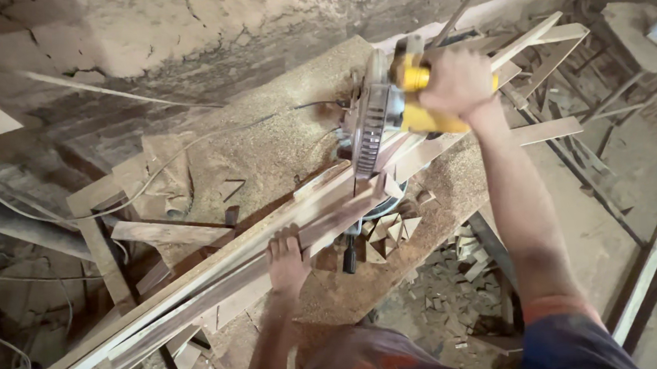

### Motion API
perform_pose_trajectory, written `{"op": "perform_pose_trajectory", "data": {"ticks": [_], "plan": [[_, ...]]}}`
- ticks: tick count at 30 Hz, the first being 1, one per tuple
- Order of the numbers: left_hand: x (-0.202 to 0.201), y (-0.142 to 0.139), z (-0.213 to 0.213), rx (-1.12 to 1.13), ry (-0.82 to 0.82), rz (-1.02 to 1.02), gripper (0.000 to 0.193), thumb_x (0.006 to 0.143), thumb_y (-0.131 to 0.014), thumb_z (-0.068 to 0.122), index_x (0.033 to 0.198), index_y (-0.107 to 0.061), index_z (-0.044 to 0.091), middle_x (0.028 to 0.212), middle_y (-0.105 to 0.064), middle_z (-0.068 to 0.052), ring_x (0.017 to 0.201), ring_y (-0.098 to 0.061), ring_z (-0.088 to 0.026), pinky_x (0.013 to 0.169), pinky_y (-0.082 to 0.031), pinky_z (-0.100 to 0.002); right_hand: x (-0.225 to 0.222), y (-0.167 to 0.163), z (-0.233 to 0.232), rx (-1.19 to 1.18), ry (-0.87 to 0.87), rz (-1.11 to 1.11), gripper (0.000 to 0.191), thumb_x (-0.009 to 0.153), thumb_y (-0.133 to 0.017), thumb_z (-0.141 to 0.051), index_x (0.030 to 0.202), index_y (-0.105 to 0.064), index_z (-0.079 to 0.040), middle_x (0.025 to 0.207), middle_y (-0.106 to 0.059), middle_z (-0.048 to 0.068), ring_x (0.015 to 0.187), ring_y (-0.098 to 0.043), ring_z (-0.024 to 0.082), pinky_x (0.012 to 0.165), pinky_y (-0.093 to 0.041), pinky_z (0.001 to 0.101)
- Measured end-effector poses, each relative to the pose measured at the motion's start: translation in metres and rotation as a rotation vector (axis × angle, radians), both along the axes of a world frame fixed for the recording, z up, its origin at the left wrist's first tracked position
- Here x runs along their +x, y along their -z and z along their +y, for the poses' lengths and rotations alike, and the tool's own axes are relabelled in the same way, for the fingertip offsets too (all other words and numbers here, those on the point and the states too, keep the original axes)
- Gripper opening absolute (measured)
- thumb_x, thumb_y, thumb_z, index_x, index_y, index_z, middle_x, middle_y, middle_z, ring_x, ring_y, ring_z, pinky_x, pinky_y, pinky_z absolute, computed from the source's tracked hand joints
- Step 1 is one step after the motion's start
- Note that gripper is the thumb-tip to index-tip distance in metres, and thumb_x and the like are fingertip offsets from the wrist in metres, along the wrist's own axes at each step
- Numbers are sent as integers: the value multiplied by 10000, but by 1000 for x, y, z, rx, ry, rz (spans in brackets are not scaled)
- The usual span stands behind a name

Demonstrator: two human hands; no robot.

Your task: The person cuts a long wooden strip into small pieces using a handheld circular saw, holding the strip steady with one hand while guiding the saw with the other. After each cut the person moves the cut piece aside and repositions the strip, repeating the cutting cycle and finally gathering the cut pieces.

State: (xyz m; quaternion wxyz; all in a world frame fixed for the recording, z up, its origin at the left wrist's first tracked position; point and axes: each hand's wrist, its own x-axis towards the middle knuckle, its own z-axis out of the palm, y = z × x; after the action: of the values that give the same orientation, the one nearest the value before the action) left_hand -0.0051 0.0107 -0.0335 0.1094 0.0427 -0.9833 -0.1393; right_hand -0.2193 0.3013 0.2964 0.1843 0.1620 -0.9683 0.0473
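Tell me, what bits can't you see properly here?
Head view:
- Yellow saw handle: mostly covered by the right hand.
- Saw blade: lower edge hidden behind the wooden strips.
- Strips' far end: cut off by the bottom-left edge.
- Left hand palm: pressed against strips, unseen.
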Motion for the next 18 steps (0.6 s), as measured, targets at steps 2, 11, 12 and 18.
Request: {"op": "perform_pose_trajectory", "data": {"ticks": [2,11,12,18], "plan": [[3,1,3,-54,52,-1,610,963,-606,480,1388,-493,58,1396,-563,-214,1324,-522,-442,1093,-409,-582,-17,-13,0,51,1,2,487,672,-850,-494,1020,-783,-160,823,-737,168,761,-722,392,719,-572,520],[-5,-37,-21,66,73,-393,552,1054,-376,361,1539,-376,96,1177,-681,-277,882,-744,-384,651,-647,-488,-33,-9,9,72,-45,14,444,679,-830,-451,1013,-780,-163,848,-747,152,771,-729,385,723,-575,515],[-12,-40,-27,42,27,-541,487,1111,-330,402,1494,-423,116,1094,-746,-250,831,-764,-364,661,-637,-487,-33,-8,9,59,-53,26,438,676,-825,-432,1026,-784,-173,851,-749,151,773,-727,388,718,-573,519],[-27,-22,-42,-286,143,133,342,1029,-495,313,1302,-584,127,1238,-711,-124,1063,-730,-303,877,-599,-465,-30,-10,6,68,-43,23,476,637,-850,-447,1009,-779,-159,854,-738,175,780,-720,405,732,-573,529]]}}
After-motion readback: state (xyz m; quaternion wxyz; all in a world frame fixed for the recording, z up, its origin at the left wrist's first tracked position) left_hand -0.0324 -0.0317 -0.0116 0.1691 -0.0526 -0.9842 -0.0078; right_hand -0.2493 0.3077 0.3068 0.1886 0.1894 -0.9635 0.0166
